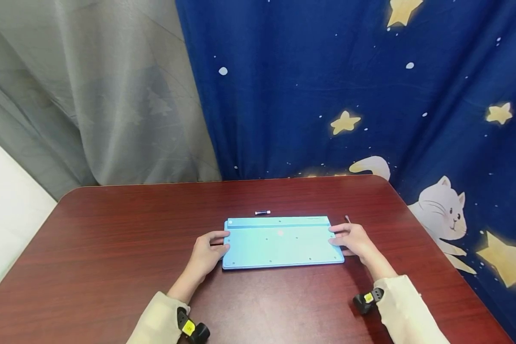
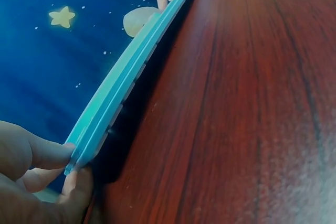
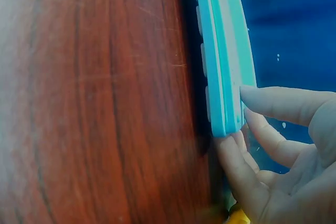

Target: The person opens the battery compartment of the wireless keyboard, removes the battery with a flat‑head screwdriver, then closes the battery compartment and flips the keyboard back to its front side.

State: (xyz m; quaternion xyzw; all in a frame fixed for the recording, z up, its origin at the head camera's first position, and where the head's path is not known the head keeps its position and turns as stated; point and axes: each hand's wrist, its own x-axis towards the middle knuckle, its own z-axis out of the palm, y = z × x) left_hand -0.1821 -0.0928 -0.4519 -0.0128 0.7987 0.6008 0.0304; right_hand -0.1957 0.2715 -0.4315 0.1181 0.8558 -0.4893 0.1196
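We see a light blue keyboard (image 1: 281,241) lying face down near the middle of the table (image 1: 112,248), keys toward the wood. Our left hand (image 1: 208,252) pinches its left end, thumb on the back and fingers under the edge. Our right hand (image 1: 353,240) grips the right end the same way. A small battery (image 1: 263,212) lies just behind the keyboard, apart from it. A starry blue curtain (image 1: 327,86) hangs behind

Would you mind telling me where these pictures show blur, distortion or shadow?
Head view: evenly lit and sharp, the table edge bowed by the wide lens. Left wrist view: the keyboard bends in an arc, a dark shadow beneath it. Right wrist view: the near wood is blurred, the right hand close and soft.
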